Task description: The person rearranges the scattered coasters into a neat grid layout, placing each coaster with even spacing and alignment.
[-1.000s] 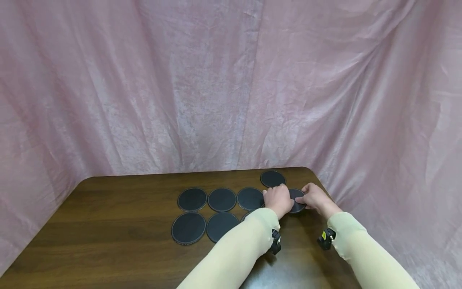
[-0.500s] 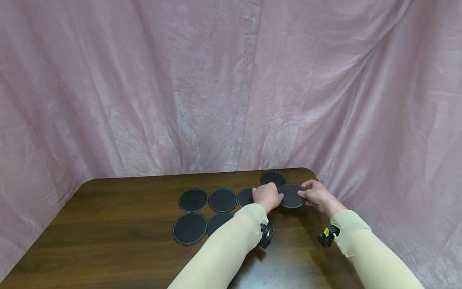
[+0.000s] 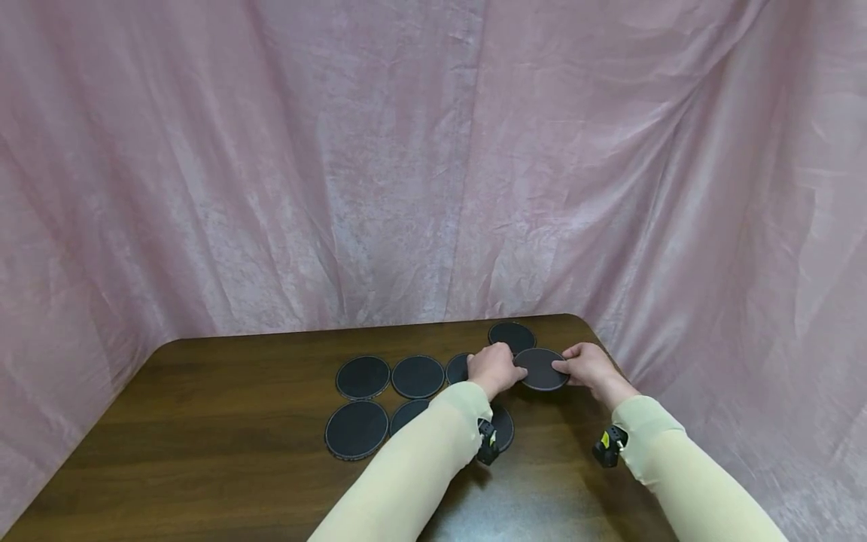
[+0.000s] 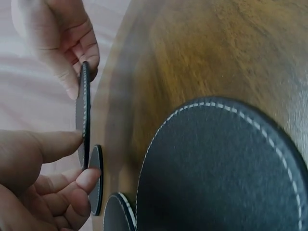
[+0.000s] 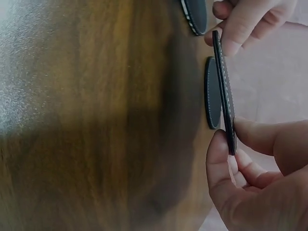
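Note:
A round black coaster [image 3: 540,369] with pale edge stitching is held just above the table at the right, between both hands. My left hand [image 3: 493,369] pinches its left edge between thumb and fingers. On the opposite edge, my right hand [image 3: 591,370] pinches it the same way. Seen edge-on in the right wrist view, the held coaster [image 5: 224,91] is thin, with fingers on both faces. Behind it another coaster [image 3: 512,334] lies flat near the table's far edge. The left arm partly hides coasters beneath it, including one coaster [image 3: 503,429] by the wrist camera.
Coasters lie flat in two rows on the brown wooden table [image 3: 203,421]: the far row has one coaster [image 3: 363,377] at its left end, the near row another coaster [image 3: 356,430]. A pink curtain [image 3: 379,165] hangs behind the table and along its right side.
Both hands have lifted the coaster off the table and shifted it slightly left. Its top face now looks plain and browner. The other coasters stay where they were.

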